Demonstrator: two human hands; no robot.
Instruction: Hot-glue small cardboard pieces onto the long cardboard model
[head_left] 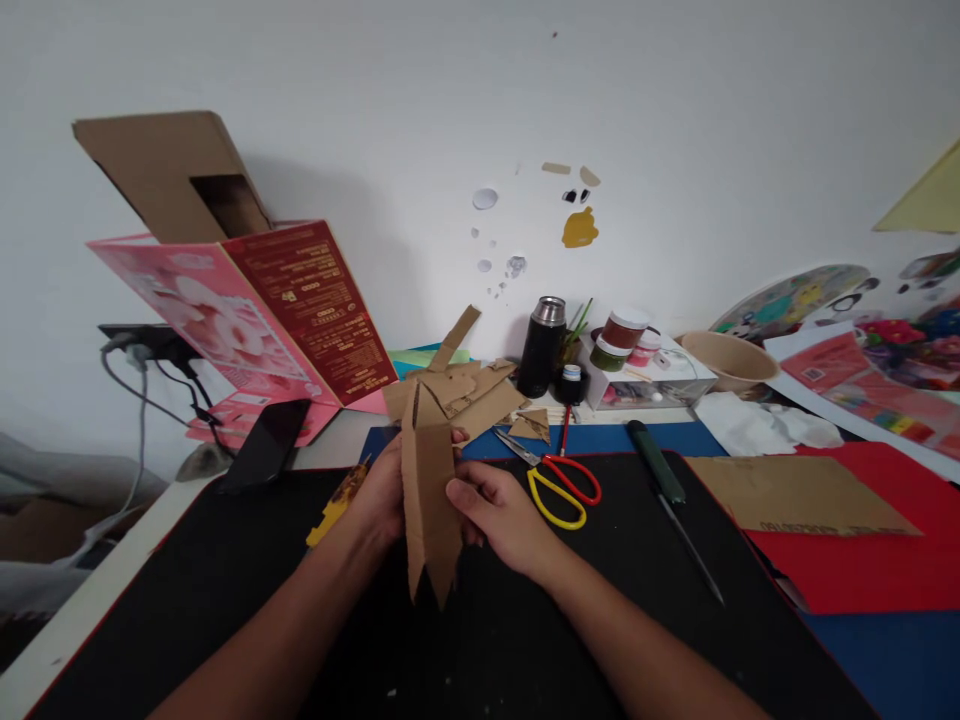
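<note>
A folded piece of brown cardboard (436,490) with pointed tabs at its near end is held above the black mat (480,660). My left hand (382,490) grips it from the left, its fingers mostly hidden behind the cardboard. From the right, my right hand (499,510) closes on its edge, thumb in front and fingers behind. Scissors (551,475) with one red and one yellow handle lie just beyond my right hand. By my left forearm rests a yellow tool (337,505), partly covered, its kind unclear.
Cardboard scraps (487,395) lie behind the hands. A long thin blade with a green handle (660,470) rests to the right, near a flat cardboard sheet (802,495). A pink box (262,310), a phone (266,445), a black flask (541,350) and paint jars (619,335) stand or lie around.
</note>
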